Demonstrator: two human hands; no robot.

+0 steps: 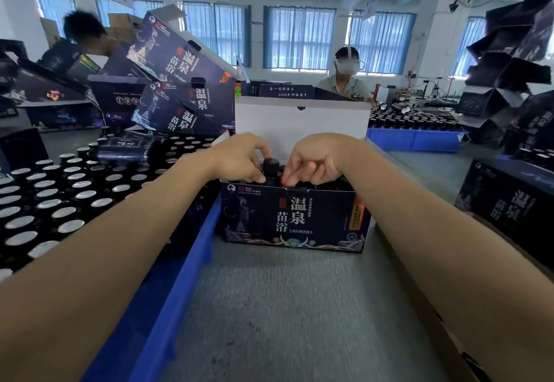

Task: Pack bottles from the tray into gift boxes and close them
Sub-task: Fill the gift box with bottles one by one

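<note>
Both hands are in the open box (325, 219) now, left hand (241, 156) gripping the upright bottle (271, 168) by its cap, right hand (314, 159) curled against it, grip unclear, tray (192, 261) just left.

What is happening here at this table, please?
A person is packing. The left hand grips a black-capped dark bottle standing in the open dark printed cardboard gift box; the right hand curls beside it, its hold hidden. The white lid flap stands up. More silver-topped bottles wait in the blue plastic tray at left.
</note>
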